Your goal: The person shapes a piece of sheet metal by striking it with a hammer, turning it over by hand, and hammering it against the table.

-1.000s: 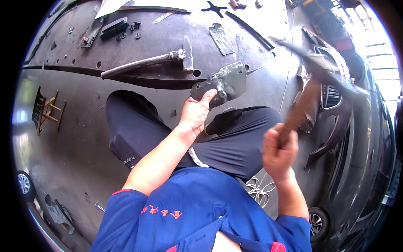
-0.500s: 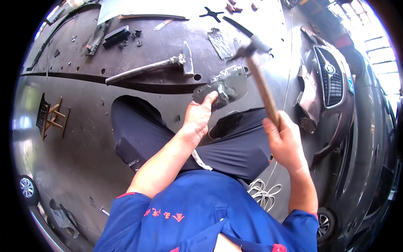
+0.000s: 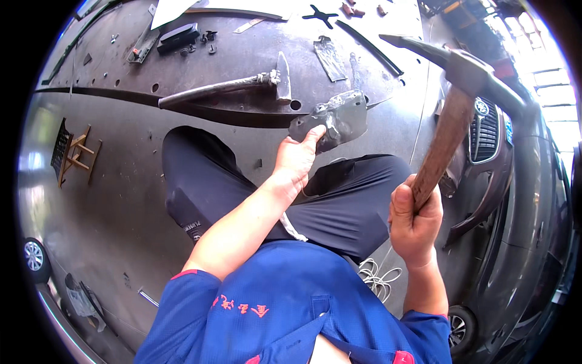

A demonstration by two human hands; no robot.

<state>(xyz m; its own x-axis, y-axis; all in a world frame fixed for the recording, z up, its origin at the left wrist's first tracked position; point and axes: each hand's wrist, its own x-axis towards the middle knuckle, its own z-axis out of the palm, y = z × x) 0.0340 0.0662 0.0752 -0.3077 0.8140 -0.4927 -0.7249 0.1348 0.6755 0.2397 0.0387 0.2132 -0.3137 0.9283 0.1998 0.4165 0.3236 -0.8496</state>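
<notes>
My left hand [image 3: 294, 159] is closed on a dark, bent metal plate [image 3: 330, 121] with mounting holes and a raised middle, its thumb on top, held at the near edge of the dark metal worktop [image 3: 139, 76]. My right hand [image 3: 415, 215] grips the worn wooden handle of a hammer [image 3: 463, 71], which is raised to the right of the plate, its long pointed head at the top right. A second hammer [image 3: 281, 76], with a grey shaft and wrapped neck, lies on the worktop just above and left of the plate.
The worktop holds a black cross piece [image 3: 320, 16], a dark strip [image 3: 368, 47] and small fasteners. A wooden folding stool [image 3: 76, 155] stands at left on the floor. At right are a car [image 3: 533, 212] and a loose bumper [image 3: 485, 206]; a white cord coil [image 3: 379, 279] lies below.
The raised hammer came down toward the plate half a second ago and is now back up and to the right. My left hand and the plate have shifted slightly right in the picture.
</notes>
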